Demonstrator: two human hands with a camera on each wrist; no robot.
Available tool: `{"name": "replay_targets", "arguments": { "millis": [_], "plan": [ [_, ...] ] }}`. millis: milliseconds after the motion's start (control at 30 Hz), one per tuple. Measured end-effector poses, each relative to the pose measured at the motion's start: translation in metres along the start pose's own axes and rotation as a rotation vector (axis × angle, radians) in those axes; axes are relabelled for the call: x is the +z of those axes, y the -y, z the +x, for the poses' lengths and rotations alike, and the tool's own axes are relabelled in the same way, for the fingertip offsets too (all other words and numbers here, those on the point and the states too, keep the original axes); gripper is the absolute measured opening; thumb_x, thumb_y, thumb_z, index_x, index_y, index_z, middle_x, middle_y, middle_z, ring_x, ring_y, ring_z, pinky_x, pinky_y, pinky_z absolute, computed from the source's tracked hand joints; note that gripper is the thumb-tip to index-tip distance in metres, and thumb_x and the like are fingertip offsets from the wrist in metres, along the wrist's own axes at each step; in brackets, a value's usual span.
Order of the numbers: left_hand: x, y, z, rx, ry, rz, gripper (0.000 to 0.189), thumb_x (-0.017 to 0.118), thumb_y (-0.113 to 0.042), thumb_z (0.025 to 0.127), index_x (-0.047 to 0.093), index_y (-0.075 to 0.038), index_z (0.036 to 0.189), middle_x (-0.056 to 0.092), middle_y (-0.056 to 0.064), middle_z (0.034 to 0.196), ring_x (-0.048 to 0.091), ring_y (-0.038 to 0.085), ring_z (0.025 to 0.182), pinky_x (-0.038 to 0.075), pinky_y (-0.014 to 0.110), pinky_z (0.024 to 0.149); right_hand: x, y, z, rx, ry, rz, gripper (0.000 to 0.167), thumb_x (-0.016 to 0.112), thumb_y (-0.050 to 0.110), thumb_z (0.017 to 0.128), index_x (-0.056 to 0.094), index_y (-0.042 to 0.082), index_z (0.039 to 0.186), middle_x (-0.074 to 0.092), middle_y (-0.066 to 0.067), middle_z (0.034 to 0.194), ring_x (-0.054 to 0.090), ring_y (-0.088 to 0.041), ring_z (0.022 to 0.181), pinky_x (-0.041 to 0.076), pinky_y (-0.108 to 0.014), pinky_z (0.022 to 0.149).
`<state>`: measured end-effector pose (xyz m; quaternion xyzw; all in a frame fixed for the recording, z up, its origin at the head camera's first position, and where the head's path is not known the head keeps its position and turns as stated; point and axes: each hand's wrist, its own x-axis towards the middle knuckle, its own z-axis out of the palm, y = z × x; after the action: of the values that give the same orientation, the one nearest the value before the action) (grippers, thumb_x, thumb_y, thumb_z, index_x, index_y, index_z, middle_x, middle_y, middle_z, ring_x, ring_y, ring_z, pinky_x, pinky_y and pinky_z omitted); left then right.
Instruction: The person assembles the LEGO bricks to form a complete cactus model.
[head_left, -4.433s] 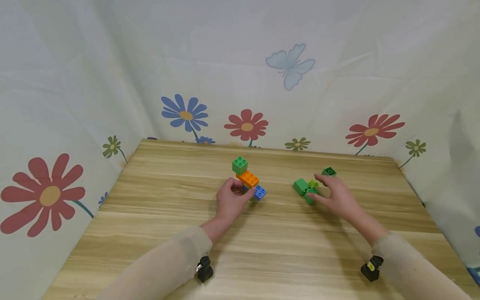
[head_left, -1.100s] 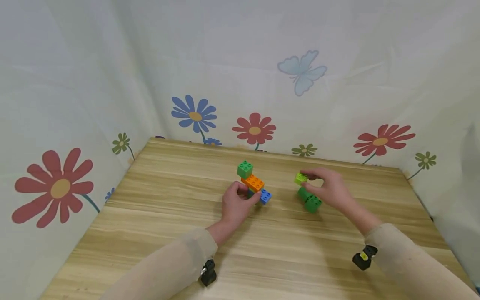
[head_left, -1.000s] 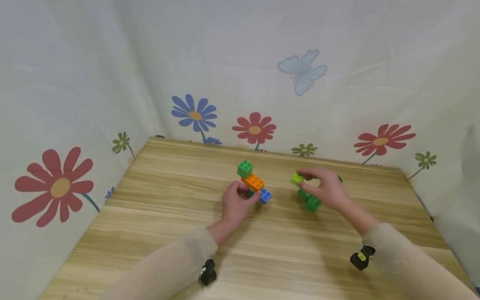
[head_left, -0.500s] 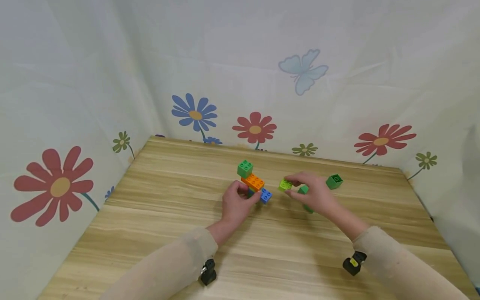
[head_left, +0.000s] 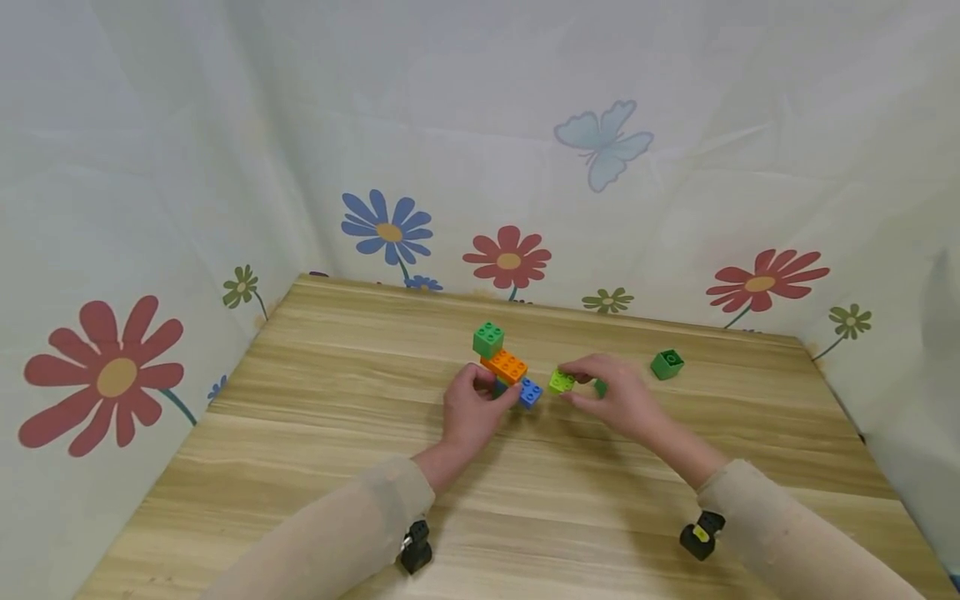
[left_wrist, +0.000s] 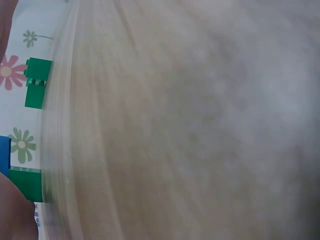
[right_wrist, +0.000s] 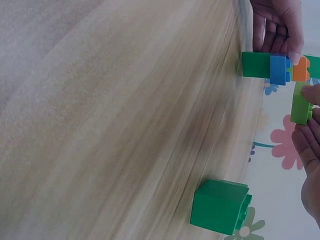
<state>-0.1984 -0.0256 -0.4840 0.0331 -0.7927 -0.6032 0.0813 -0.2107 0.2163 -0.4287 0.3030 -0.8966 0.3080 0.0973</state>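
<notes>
My left hand (head_left: 472, 408) grips a stack of toy building bricks low down. The stack has a green brick (head_left: 488, 339) on top, an orange brick (head_left: 504, 367) below it and a blue brick (head_left: 529, 392) jutting right. At its bottom, a darker green brick (right_wrist: 256, 65) rests on the table and is mostly hidden in the head view. My right hand (head_left: 618, 402) pinches a lime green brick (head_left: 560, 381) between thumb and fingers, just right of the blue brick and apart from it. In the right wrist view the lime brick (right_wrist: 300, 105) is held off the table.
A loose green brick (head_left: 667, 364) lies at the back right, its hollow underside showing. More green bricks (head_left: 601, 387) sit on the wooden table (head_left: 525, 517), mostly hidden behind my right hand. A flowered cloth (head_left: 420, 133) hangs along the back and sides.
My right hand has picked the lime green brick out from among the green bricks and carried it left, close to the stack. My left hand has kept its grip on the stack.
</notes>
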Motion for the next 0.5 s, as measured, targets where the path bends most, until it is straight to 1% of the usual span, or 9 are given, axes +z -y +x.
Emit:
{"name": "replay_targets", "arguments": {
  "millis": [133,300,500],
  "plan": [
    [0.0003,-0.0008,-0.0017,-0.004,0.001,-0.003,0.038,0.091,-0.022,0.087,0.062,-0.004,0.103,0.067,0.008,0.105,0.068,0.023,0.100,0.064,0.036,0.089,0.0002,0.0023,-0.0018,-0.004,-0.001,0.010,0.036,0.088,0.011,0.089,0.078,0.008,0.124,0.078,-0.005,0.115,0.071,-0.023,0.097,0.062,-0.052,0.085],
    [0.0006,-0.0011,-0.0019,-0.001,0.004,0.002,0.038,0.091,-0.022,0.087,0.061,-0.005,0.102,0.067,0.007,0.105,0.069,0.022,0.101,0.064,0.035,0.088,0.0006,0.0026,-0.0032,-0.009,-0.007,0.004,0.036,0.089,0.010,0.089,0.078,0.008,0.123,0.078,-0.005,0.114,0.070,-0.021,0.096,0.062,-0.052,0.084],
    [0.0001,-0.0036,-0.0014,0.004,0.001,-0.003,0.037,0.091,-0.022,0.087,0.062,-0.005,0.101,0.067,0.009,0.105,0.069,0.024,0.101,0.064,0.036,0.088,0.0008,0.0017,-0.0031,-0.029,-0.015,0.006,0.035,0.088,0.010,0.089,0.078,0.007,0.123,0.078,-0.006,0.114,0.069,-0.021,0.096,0.062,-0.051,0.084]
  ]
}}
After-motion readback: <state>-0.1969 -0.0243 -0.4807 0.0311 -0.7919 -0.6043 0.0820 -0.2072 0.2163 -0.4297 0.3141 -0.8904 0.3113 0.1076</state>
